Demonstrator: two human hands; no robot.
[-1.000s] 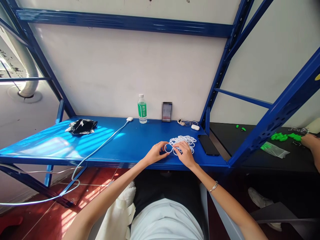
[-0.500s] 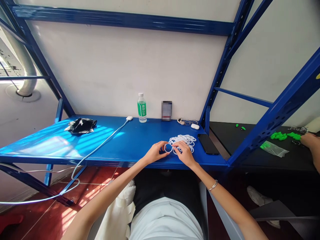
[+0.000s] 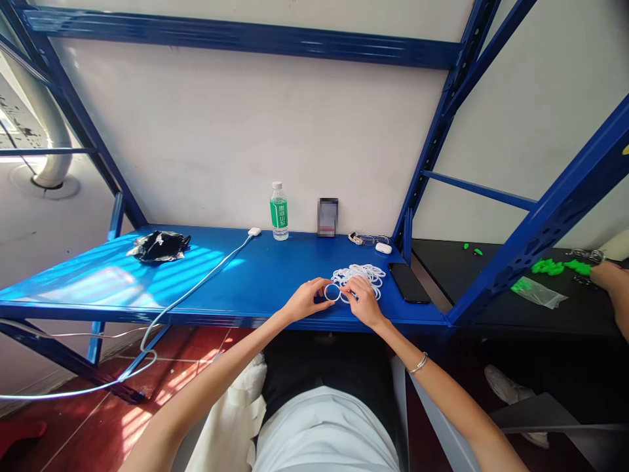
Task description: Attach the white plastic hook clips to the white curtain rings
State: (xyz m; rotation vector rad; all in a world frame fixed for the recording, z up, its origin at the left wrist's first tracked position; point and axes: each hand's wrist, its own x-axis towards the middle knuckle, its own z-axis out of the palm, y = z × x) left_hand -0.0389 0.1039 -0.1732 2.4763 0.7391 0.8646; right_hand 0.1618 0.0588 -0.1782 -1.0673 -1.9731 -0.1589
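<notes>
A thin white ring [image 3: 333, 301] is held upright between my two hands, just above the front of the blue table. My left hand [image 3: 308, 299] pinches its left side between thumb and fingers. On the opposite side my right hand [image 3: 360, 300] grips the ring with its fingertips; the exact contact is partly hidden by the fingers. Behind and beneath my right hand lies a heap of white rings [image 3: 369, 271], partly covered by that hand.
A black phone [image 3: 409, 283] lies right of the heap, with a white earbud case [image 3: 383, 248] and glasses [image 3: 369, 240] behind. Farther back stand a bottle [image 3: 279, 213] and a small upright screen [image 3: 327, 217]. A white cable [image 3: 196, 282] crosses the table near a crumpled black bag [image 3: 160, 247].
Both hands stay nearly in place on the ring. The ring has shifted very slightly to the right between the fingers.
</notes>
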